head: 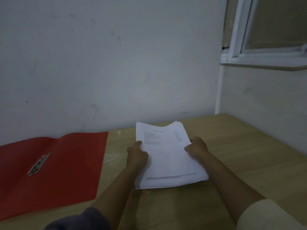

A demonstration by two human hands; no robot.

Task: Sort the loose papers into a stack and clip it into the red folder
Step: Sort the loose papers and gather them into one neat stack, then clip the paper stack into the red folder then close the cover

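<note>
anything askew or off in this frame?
Mostly fine. The white paper stack, held at its sides by the left hand and right hand, isn't squared: its far edge is fanned and wavy. The open red folder lies flat on the wooden table, its metal clip empty.

paper stack: white, printed, far edge curled | red folder: open flat, left of stack

Bare desk corner under a window

A light wooden table meets a scuffed grey-white wall at its far edge. At the upper right a white-framed window sits above a narrow sill, with a paler side wall beneath it.
</note>
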